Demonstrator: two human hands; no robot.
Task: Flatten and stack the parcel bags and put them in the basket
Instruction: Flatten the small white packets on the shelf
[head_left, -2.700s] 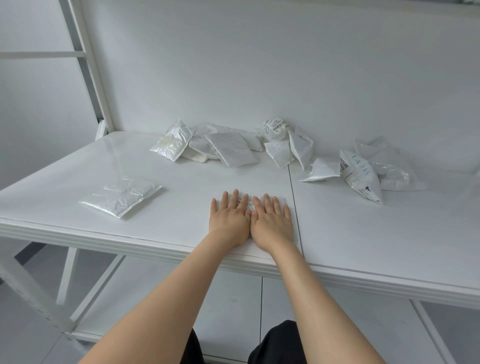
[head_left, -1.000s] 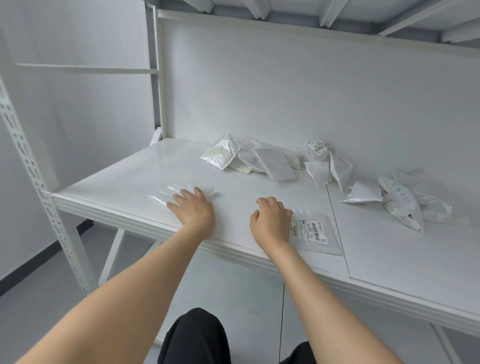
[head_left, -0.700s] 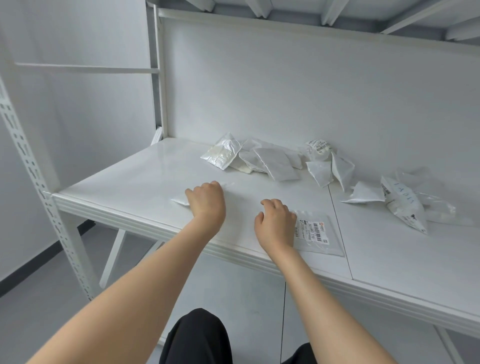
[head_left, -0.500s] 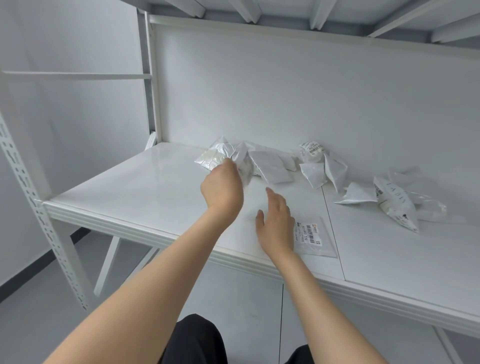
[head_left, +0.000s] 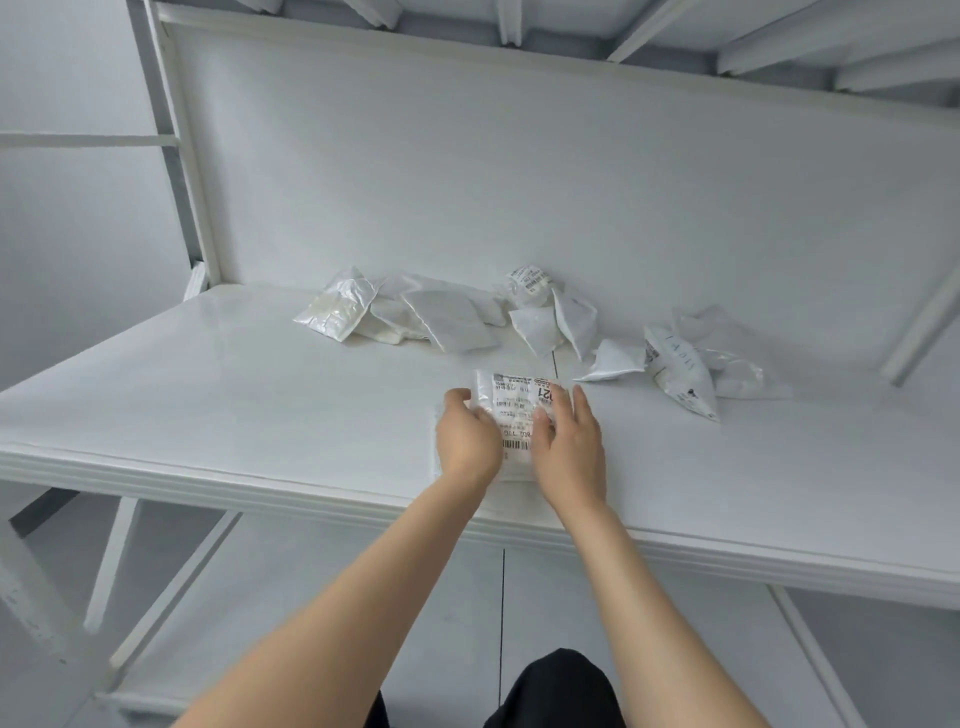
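**Both grips on one bag**

Your left grip (head_left: 467, 441) curls round the left edge of the white plastic parcel bag w/ printed barcode label (head_left: 514, 410). Your right grip (head_left: 569, 447) pinches its right edge, thumb on label. Bag's near-centre over the white table (head_left: 208, 405). Crumpled white bags (head_left: 447, 317) lie far, along the back wall (head_left: 519, 182).

Soft, even, cool-white light, bright throughout, with no hard source in view. The table (head_left: 234, 395) left of the left hand (head_left: 467, 441) shows a faint sheen, and the shadow beneath that hand is weak. Print on the parcel bag (head_left: 517, 410) just right of it looks slightly smeared. Frame bars far above the hand bow toward the picture's edges.
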